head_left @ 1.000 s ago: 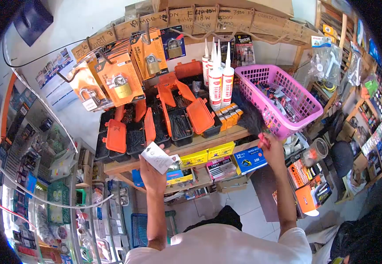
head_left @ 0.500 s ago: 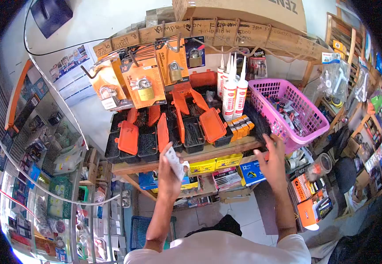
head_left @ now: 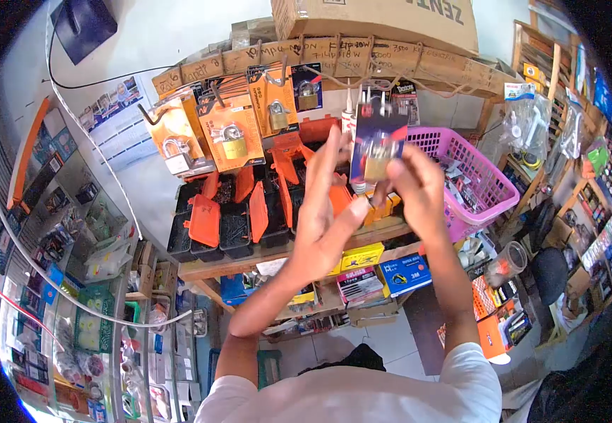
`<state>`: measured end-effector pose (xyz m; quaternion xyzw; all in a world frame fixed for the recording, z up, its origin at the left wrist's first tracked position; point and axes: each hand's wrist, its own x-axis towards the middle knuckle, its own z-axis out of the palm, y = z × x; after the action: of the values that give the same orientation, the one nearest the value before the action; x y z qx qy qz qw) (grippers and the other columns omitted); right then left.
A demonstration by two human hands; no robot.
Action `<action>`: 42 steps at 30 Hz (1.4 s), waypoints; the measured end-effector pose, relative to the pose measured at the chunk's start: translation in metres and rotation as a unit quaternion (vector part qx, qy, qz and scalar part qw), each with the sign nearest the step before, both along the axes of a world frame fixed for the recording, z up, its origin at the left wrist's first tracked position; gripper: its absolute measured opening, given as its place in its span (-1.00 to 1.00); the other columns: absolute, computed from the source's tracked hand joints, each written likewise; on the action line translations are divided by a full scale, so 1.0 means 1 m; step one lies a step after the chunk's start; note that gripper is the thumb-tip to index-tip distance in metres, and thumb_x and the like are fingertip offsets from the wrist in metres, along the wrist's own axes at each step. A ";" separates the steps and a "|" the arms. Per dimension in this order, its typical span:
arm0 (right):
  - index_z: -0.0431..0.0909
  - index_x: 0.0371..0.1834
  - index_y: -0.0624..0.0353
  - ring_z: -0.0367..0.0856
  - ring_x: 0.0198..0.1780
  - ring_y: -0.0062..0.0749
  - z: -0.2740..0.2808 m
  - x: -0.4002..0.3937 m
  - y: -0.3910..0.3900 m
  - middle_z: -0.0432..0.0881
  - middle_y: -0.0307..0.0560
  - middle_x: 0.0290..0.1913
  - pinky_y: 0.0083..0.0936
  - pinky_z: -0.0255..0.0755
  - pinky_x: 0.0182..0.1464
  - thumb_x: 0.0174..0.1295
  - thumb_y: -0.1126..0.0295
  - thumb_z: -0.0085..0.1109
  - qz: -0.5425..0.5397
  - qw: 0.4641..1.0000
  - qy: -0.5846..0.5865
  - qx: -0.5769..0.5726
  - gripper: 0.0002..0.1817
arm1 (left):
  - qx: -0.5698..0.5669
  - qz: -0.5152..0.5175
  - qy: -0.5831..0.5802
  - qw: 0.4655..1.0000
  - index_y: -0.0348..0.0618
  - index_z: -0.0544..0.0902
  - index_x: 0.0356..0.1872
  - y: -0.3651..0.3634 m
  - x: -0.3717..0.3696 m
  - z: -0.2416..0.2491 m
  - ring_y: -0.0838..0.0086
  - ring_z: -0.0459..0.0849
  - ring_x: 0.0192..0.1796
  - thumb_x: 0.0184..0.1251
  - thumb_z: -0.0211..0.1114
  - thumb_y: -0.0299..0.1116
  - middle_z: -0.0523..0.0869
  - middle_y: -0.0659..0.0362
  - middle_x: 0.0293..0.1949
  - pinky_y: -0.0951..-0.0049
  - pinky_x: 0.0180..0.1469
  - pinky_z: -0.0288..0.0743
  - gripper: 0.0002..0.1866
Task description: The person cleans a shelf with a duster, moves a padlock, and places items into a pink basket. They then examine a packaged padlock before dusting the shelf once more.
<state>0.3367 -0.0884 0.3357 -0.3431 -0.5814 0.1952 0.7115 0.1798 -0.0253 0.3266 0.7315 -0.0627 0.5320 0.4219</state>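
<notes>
My right hand (head_left: 424, 194) grips a padlock pack (head_left: 379, 144) by its lower right edge, thumb on the front. The pack is a dark blue and red card with a brass padlock near its bottom, held upright above the shelf. My left hand (head_left: 320, 222) is close to the pack's left side, fingers stretched upward and thumb pointing at its lower corner. Nothing shows in that hand. White sealant tubes (head_left: 349, 116) are mostly hidden behind the pack. Black bins with orange lids (head_left: 205, 220) stand to the left of my hands, holding nails or screws.
Orange-carded padlocks (head_left: 232, 137) hang on hooks from a wooden beam (head_left: 214, 67). A pink basket (head_left: 486, 166) of small packets stands at the right. Below the shelf edge (head_left: 249, 261) are boxes, including a blue box (head_left: 404, 275). A glass display case (head_left: 119, 282) stands left.
The card pack has gone from my left hand to my right, its printed front now facing me. Both hands have risen and come together in front of the sealant tubes.
</notes>
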 end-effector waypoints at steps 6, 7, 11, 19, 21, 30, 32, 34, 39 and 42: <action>0.52 -0.09 0.31 0.58 -0.54 -0.58 0.028 0.025 0.018 0.67 -0.09 -0.33 -0.62 0.44 -0.54 0.40 0.31 0.09 0.065 0.997 -0.005 -0.039 -0.75 | 0.035 0.043 -0.026 0.998 -0.32 0.14 0.47 0.014 0.010 0.021 0.24 0.18 0.46 0.32 0.17 -0.37 0.23 -0.07 0.41 0.30 0.46 -0.02 -0.29; 0.53 -0.10 0.31 0.57 -0.54 -0.60 0.028 0.023 0.019 0.67 -0.10 -0.33 -0.63 0.43 -0.55 0.40 0.30 0.09 0.067 0.997 -0.008 -0.040 -0.75 | 0.038 0.042 -0.028 0.998 -0.32 0.15 0.47 0.015 0.010 0.021 0.24 0.17 0.47 0.32 0.16 -0.40 0.23 -0.07 0.41 0.30 0.46 -0.03 -0.30; 0.53 -0.10 0.30 0.57 -0.54 -0.59 0.029 0.021 0.025 0.67 -0.12 -0.35 -0.65 0.41 -0.56 0.39 0.29 0.11 0.077 0.997 0.002 -0.030 -0.75 | 0.067 0.064 -0.015 0.996 -0.31 0.17 0.46 0.014 0.010 0.020 0.26 0.18 0.47 0.33 0.15 -0.46 0.23 -0.06 0.41 0.31 0.46 -0.02 -0.33; 0.58 -0.12 0.29 0.56 -0.58 -0.62 0.029 0.012 0.040 0.64 -0.19 -0.38 -0.67 0.35 -0.63 0.36 0.25 0.15 0.070 0.995 0.029 -0.067 -0.72 | 0.032 0.056 0.011 0.998 -0.26 0.16 0.47 0.020 0.015 0.009 0.17 0.11 0.49 0.34 0.20 -0.38 0.15 -0.11 0.43 0.26 0.47 -0.04 -0.30; 0.59 -0.12 0.28 0.55 -0.56 -0.67 0.025 0.011 0.055 0.62 -0.23 -0.41 -0.68 0.35 -0.62 0.35 0.22 0.16 0.020 0.998 -0.004 -0.063 -0.70 | 0.044 0.155 0.003 0.987 -0.24 0.12 0.48 0.018 0.019 0.002 0.11 0.05 0.51 0.33 0.21 -0.36 0.06 -0.15 0.45 0.21 0.48 -0.07 -0.27; 0.53 -0.09 0.30 0.57 -0.59 -0.62 0.034 0.027 0.153 0.61 -0.21 -0.48 -0.65 0.30 -0.63 0.35 0.16 0.18 0.002 0.993 -0.079 -0.084 -0.64 | 0.151 0.298 0.009 0.943 -0.23 0.25 0.40 0.001 0.024 -0.006 0.04 0.02 0.52 0.28 0.20 -0.23 0.04 -0.16 0.48 0.09 0.49 -0.15 -0.32; 0.48 -0.04 0.31 0.60 -0.62 -0.54 0.035 0.026 0.147 0.66 -0.10 -0.40 -0.62 0.31 -0.67 0.35 0.14 0.17 0.009 0.994 -0.071 -0.087 -0.59 | 0.156 0.296 0.002 0.942 -0.24 0.28 0.36 0.000 0.025 -0.009 0.03 0.02 0.51 0.25 0.21 -0.18 0.05 -0.15 0.47 0.09 0.49 -0.14 -0.32; 0.42 0.05 0.31 0.61 -0.60 -0.55 0.031 0.035 0.149 0.68 -0.09 -0.34 -0.62 0.33 -0.67 0.34 0.09 0.18 0.038 0.992 -0.080 -0.095 -0.52 | 0.163 0.287 -0.006 0.944 -0.25 0.31 0.34 0.003 0.025 -0.014 0.04 0.02 0.51 0.22 0.21 -0.18 0.06 -0.15 0.47 0.09 0.49 -0.13 -0.33; 0.58 -0.05 0.20 0.70 -0.39 -0.39 0.030 0.084 0.070 0.69 0.08 -0.36 -0.45 0.50 -0.40 0.29 -0.05 0.17 -0.129 0.860 -0.430 -0.244 -0.51 | 0.153 0.254 -0.014 0.955 -0.26 0.37 0.25 0.004 0.022 -0.027 0.05 0.06 0.50 0.24 0.18 -0.17 0.12 -0.17 0.43 0.05 0.48 -0.08 -0.41; 0.60 -0.11 0.21 0.68 -0.50 -0.37 0.043 0.112 0.024 0.67 0.00 -0.45 -0.43 0.52 -0.40 0.31 -0.04 0.15 -0.111 0.806 -0.443 -0.377 -0.53 | 0.229 0.346 0.005 0.910 -0.24 0.43 0.16 -0.001 0.020 -0.031 -0.05 0.08 0.49 0.27 0.16 -0.10 0.21 -0.22 0.38 -0.05 0.44 -0.04 -0.47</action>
<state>0.4487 -0.0640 0.3790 -0.6957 -0.6720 0.1453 0.2083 0.1993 -0.0266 0.2957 0.7865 0.0767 0.6120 0.0327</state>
